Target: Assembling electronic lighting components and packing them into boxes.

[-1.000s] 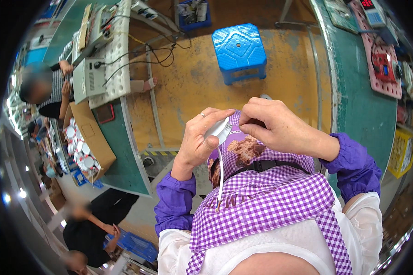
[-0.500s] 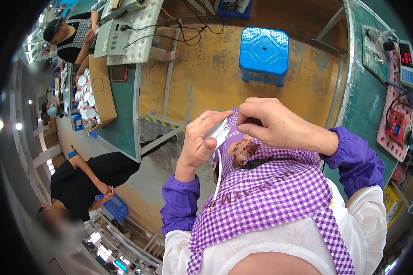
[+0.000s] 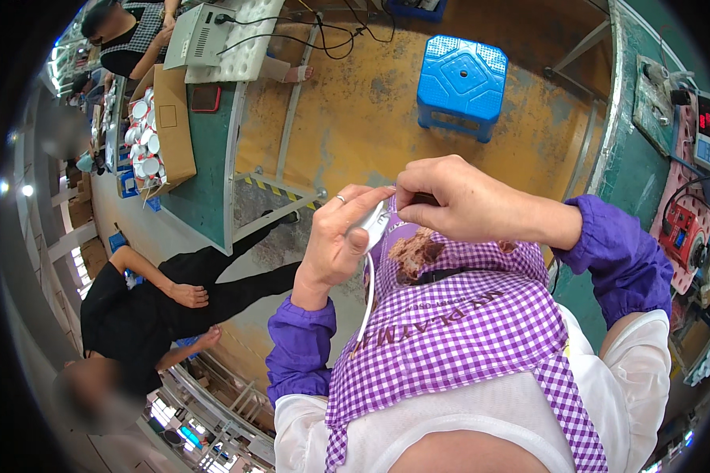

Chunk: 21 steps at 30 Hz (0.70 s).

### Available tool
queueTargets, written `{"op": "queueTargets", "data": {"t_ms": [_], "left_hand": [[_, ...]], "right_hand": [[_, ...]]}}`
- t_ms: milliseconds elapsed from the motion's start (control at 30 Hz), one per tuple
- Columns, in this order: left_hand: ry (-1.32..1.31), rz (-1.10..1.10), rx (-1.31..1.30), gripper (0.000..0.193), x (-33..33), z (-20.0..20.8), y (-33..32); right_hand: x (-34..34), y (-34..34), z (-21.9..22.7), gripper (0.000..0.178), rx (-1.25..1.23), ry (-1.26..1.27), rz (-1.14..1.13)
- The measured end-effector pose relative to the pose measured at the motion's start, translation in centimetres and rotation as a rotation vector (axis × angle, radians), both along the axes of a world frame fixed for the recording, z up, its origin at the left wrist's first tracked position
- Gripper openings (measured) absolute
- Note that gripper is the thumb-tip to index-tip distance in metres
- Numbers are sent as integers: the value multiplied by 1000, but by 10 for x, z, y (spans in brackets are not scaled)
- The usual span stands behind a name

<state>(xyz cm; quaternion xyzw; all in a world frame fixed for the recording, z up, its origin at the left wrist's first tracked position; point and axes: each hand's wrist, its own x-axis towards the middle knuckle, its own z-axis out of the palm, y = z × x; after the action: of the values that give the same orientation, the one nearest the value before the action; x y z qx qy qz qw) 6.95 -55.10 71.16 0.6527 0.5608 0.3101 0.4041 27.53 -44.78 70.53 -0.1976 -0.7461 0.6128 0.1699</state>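
Note:
My left hand (image 3: 330, 246) is closed around a small white plastic device (image 3: 376, 231), thumb on one side and fingers on the other. From its lower end a white cable (image 3: 370, 293) hangs down in front of my checked apron (image 3: 450, 331). Close to the far edge of the device, my right hand (image 3: 469, 199) has thumb and forefinger pinched together, almost touching the left fingertips. What the pinch holds, if anything, is too small to make out.
A blue stool (image 3: 463, 83) stands on the floor ahead. At left, a green table (image 3: 209, 185) bears a carton (image 3: 177, 130) of white round parts and a grey box-shaped instrument (image 3: 199, 39). On the right workbench (image 3: 631, 165) sits a red fixture (image 3: 681, 229). Two people are at left.
Both hands have shifted slightly left, still together at the device. The person in black at left has parted their hands and stretched a leg toward the middle.

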Motion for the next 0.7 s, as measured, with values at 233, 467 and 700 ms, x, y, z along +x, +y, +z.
{"op": "queueTargets", "data": {"t_ms": [233, 467, 700], "left_hand": [[-192, -26, -55, 84, -15, -8, -10], [-126, -39, -92, 81, -19, -2, -9], [-376, -77, -219, 81, 35, -24, 11]], "right_hand": [[-11, 0, 5, 11, -51, 39, 142], [-14, -9, 12, 11, 165, 14, 70], [49, -4, 9, 12, 77, 78, -48]]}}
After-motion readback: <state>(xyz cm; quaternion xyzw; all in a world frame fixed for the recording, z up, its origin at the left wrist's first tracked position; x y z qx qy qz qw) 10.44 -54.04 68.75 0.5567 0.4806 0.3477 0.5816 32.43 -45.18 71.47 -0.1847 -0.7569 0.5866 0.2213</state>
